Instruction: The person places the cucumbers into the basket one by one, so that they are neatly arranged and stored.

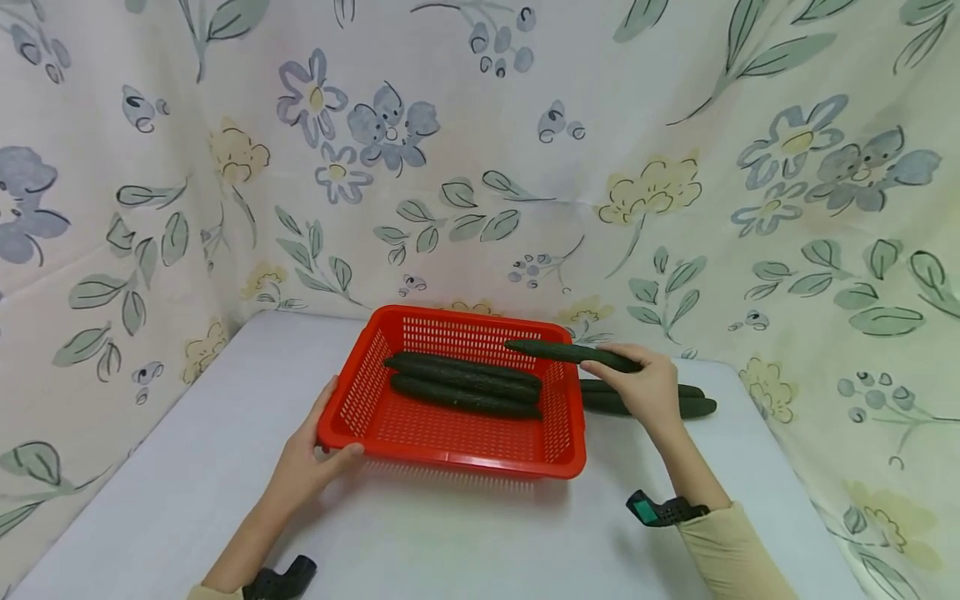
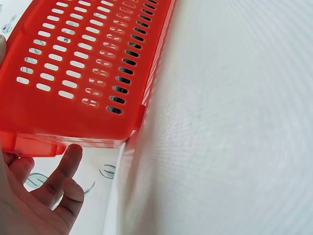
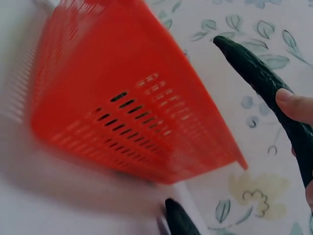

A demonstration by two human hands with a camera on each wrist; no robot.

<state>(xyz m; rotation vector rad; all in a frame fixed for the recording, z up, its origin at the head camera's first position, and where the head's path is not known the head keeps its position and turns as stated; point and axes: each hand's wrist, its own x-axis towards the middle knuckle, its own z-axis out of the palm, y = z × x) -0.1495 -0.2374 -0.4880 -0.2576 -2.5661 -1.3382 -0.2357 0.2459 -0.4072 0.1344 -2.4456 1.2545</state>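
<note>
A red plastic basket (image 1: 450,457) with slotted walls stands on the white table, dark green cucumbers (image 1: 465,393) lying lengthwise inside it. My left hand (image 1: 303,467) grips the basket's rim at the near left corner, thumb on top; in the left wrist view its fingers (image 2: 68,164) bend beneath the rim. Above the basket's right side, my right hand (image 1: 647,385) holds another cucumber (image 1: 551,350) by one end, its tip pointing left over the basket. The right wrist view shows the thumb pressed along this cucumber (image 3: 259,73). Beneath the right hand, more cucumbers (image 1: 696,407) lie on the table, partly hidden.
The white table (image 1: 450,542) extends around the basket on the left and in front. A floral cloth (image 1: 480,167) hangs behind the table and along its sides. Dark straps (image 1: 663,510) sit on both wrists.
</note>
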